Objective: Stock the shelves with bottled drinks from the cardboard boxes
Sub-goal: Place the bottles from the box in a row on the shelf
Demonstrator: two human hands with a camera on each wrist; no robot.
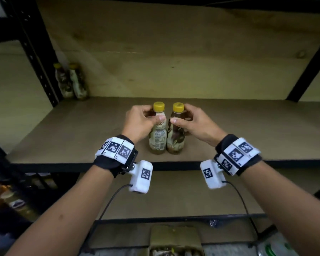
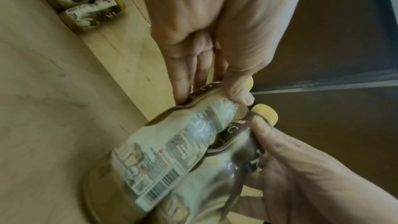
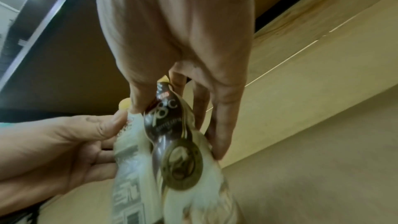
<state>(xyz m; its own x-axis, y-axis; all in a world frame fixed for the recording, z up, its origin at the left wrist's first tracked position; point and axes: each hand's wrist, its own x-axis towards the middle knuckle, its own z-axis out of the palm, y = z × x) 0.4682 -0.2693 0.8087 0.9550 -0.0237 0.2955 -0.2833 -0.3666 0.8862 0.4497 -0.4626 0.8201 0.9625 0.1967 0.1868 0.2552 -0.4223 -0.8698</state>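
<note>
two bottles are stood side by side, touching, near the front edge of the shelf (image 1: 81, 130); the left bottle (image 1: 157, 133) is gripped at its neck by the left hand (image 1: 139, 121), the right bottle (image 1: 175, 137) likewise by the right hand (image 1: 194, 122), probably for steadying upright and sliding back toward the two bottles in the rear corner (image 1: 70, 82)

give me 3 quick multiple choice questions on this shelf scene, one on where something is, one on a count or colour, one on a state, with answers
1. Where do the two far bottles stand?
A. back left corner of the shelf
B. front right edge
C. in the cardboard box

2. What colour are the bottle caps?
A. red
B. yellow
C. blue

3. What are the hands doing?
A. both hang free
B. only the left holds a bottle
C. each grips one bottle near its neck

Answers:
1 A, they stand by the black upright at the back of the shelf.
2 B, every cap in view is yellow.
3 C, the left hand grips the left bottle and the right hand grips the right bottle.
</note>
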